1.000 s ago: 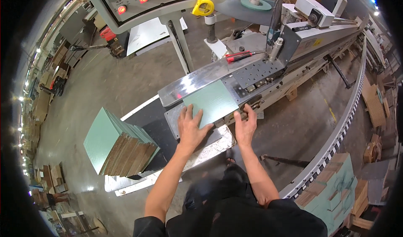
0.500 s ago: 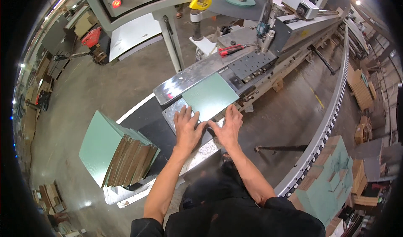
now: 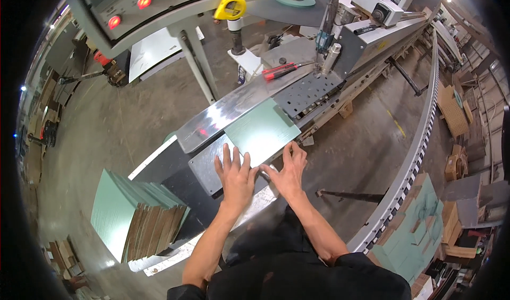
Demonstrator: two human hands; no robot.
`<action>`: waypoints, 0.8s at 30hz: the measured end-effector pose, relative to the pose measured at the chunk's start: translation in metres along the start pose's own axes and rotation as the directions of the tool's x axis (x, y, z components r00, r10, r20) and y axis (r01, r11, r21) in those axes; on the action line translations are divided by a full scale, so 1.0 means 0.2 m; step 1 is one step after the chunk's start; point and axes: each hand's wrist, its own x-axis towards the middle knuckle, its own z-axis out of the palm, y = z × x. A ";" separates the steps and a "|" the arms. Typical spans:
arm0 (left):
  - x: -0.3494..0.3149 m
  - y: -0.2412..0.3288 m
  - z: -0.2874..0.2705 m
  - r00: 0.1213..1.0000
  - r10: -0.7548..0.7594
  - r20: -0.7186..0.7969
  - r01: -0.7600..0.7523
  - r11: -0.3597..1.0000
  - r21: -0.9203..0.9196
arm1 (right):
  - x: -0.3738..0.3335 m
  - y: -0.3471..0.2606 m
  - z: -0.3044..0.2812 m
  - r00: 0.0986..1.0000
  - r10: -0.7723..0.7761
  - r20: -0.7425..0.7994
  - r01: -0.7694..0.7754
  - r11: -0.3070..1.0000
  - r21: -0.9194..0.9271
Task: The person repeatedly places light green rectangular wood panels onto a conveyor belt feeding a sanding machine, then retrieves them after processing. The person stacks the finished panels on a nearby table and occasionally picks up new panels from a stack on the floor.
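A flat pale-green rectangular panel lies on the metal bed of a long machine, its far end close to a dark perforated plate. My left hand rests at the panel's near left edge, fingers spread over a bare metal plate. Along the panel's near edge is my right hand, its fingertips by the right corner and its thumb close to my left thumb. Both hands look open, pressing at the edge rather than wrapped round it. The panel's underside is hidden.
Several green panels with brown edges stand stacked at the left on a dark table. Red-handled pliers-like tool and a yellow tape measure lie beyond. A control panel hangs upper left; a curved rail runs at right.
The panel has slid away from me along the bed, nearer the perforated plate, with both hands following. More of the bare metal plate shows behind it. My view has shifted slightly.
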 end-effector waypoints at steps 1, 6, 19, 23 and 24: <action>0.02 0.03 0.03 1.000 -0.003 0.002 0.003 1.000 -0.002 | 0.03 0.02 -0.02 1.000 0.001 -0.004 -0.001 1.000 0.009; 0.15 0.12 0.19 0.995 0.081 -0.051 -0.081 0.997 0.013 | 0.16 0.20 -0.09 1.000 -0.003 -0.009 0.004 0.999 0.039; 0.55 0.53 0.51 0.997 0.057 -0.046 -0.059 0.997 -0.044 | 0.54 0.66 -0.30 0.999 -0.034 -0.037 0.035 0.999 0.037; 0.67 0.64 0.63 0.996 0.062 -0.063 -0.067 0.994 -0.082 | 0.67 0.82 -0.37 0.998 -0.032 -0.049 0.035 0.998 0.047; 0.69 0.67 0.68 0.996 0.060 -0.064 -0.066 0.994 -0.083 | 0.70 0.86 -0.38 0.998 -0.030 -0.055 0.033 0.998 0.055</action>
